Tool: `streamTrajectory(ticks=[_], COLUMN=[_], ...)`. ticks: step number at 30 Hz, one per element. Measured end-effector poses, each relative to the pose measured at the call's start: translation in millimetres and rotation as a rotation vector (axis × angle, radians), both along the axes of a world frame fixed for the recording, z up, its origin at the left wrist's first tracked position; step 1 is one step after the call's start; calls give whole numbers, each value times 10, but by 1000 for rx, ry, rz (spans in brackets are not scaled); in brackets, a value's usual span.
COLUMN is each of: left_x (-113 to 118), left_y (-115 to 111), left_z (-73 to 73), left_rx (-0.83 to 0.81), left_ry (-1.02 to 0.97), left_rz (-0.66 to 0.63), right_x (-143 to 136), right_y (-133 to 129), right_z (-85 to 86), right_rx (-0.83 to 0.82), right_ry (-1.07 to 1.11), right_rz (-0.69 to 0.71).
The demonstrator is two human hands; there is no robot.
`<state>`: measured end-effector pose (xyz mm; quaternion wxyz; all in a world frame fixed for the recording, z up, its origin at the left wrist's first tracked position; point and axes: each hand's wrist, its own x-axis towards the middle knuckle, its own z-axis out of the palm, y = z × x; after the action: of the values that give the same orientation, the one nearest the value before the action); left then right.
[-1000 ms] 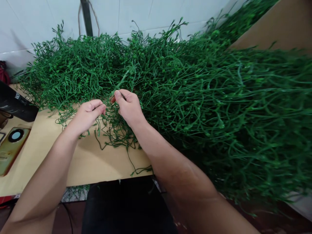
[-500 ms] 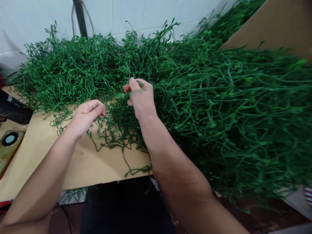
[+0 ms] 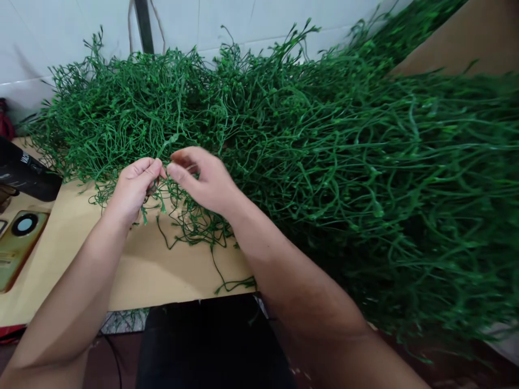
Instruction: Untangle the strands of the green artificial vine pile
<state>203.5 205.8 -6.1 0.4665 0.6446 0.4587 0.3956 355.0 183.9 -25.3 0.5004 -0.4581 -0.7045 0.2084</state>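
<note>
A wide heap of thin green plastic-looking stems point(image 3: 357, 162) with small forked tips covers the back and right of the table. My left hand point(image 3: 135, 186) is closed in a pinch on a green stem, whose forked ends hang below the fingers. Right beside it, my right hand point(image 3: 200, 178) curves toward the left fingertips, thumb and forefinger close together; whatever lies between them is too small to make out. Loose stems point(image 3: 203, 229) lie tangled on the tan board under both hands.
The tan board point(image 3: 162, 275) ends at the front edge above my dark-clothed lap. At the left are a black bottle point(image 3: 28, 170) and a phone point(image 3: 20, 248). A cardboard sheet point(image 3: 466, 43) leans at the back right, before a white tiled wall point(image 3: 101, 21).
My right hand has moved left and down from the heap to meet my left hand. The green piece in its fingers no longer shows there. The view has shifted slightly.
</note>
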Motion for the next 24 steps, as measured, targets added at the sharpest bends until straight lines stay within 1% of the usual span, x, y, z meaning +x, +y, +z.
streamTrajectory(ticks=[1, 3, 5, 7, 11, 14, 17, 20, 21, 22, 23, 24], left_x=[7, 23, 31, 19, -60, -95, -47, -9, -32, -79, -150, -238], left_y=[-2, -6, -4, 10, 84, 129, 137, 185, 228, 282, 342, 400], left_z=[-7, -24, -38, -45, -47, -40, -33, -53, -68, -84, -99, -107], left_rx=[-7, -8, 9, 39, 105, 136, 142, 174, 199, 213, 217, 200], left_ry=[-4, 3, 23, 39, 53, 59, 67, 86, 110, 150, 182, 216], left_rz=[-12, -40, -65, -63, 23, 66, 47, 21, 39, 92, 176, 287], right_x=[-56, -100, -76, -34, -33, -85, -97, -66, -57, -52, -51, -52], right_y=[2, 24, 48, 57, 17, -16, -40, -128, -183, -248, -315, -375], right_z=[-15, -46, -59, -45, 7, 20, 32, 109, 155, 208, 261, 308], right_rx=[-36, -106, -164, -191, -177, -158, -114, -81, -75, -67, -52, -29], right_ry=[15, 31, 53, 71, 81, 88, 89, 106, 109, 105, 95, 85], right_rz=[80, 169, 200, 214, 204, 243, 323, 365, 390, 423, 463, 500])
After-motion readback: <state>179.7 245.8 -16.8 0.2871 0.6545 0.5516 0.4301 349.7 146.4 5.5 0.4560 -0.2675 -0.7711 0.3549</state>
